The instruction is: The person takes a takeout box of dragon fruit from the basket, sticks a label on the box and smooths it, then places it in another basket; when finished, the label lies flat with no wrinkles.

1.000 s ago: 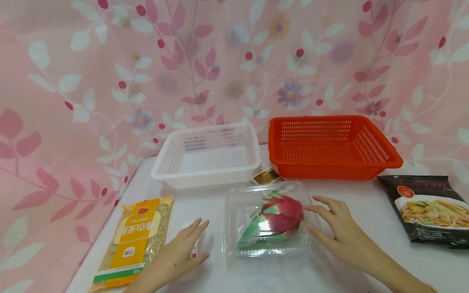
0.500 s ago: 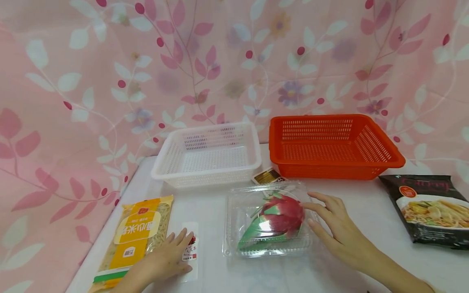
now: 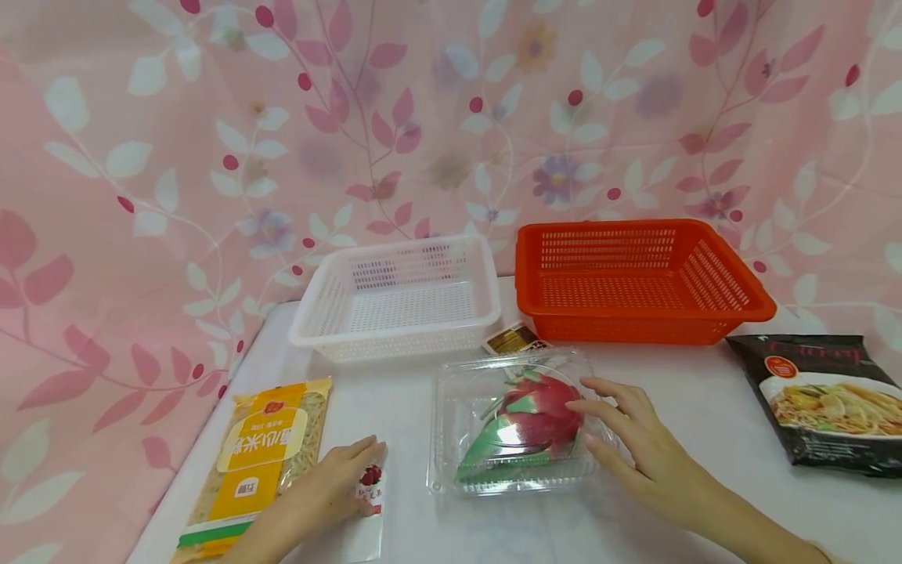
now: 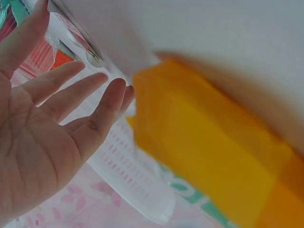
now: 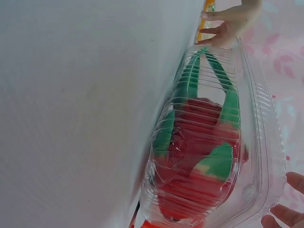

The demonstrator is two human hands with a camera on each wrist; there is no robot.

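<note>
My left hand [image 3: 320,493] lies over a white card [image 3: 369,540] printed with a red fruit and characters. Its fingers stretch out over the card's upper part and hide some of it. In the left wrist view the palm [image 4: 35,147] faces the camera, fingers spread and only slightly bent. A clear plastic clamshell box [image 3: 451,439], closed, holds a dragon fruit [image 3: 546,415], red with green scales. My right hand [image 3: 651,462] is at the box's right side, its fingertips touching the lid. From the right wrist, only some fingertips [image 5: 285,216] show beside the box rim.
A yellow bag of rice noodles [image 3: 257,446] lies left, partly under the left forearm. White [image 3: 395,341] and red [image 3: 641,329] baskets stand at the back. A small picture card [image 3: 513,339] lies behind the box. A black noodle packet [image 3: 824,407] is far right.
My left hand has come down from beside the box onto the white card, which has slid slightly toward me. My right hand has edged left, its fingertips over the lid's edge.
</note>
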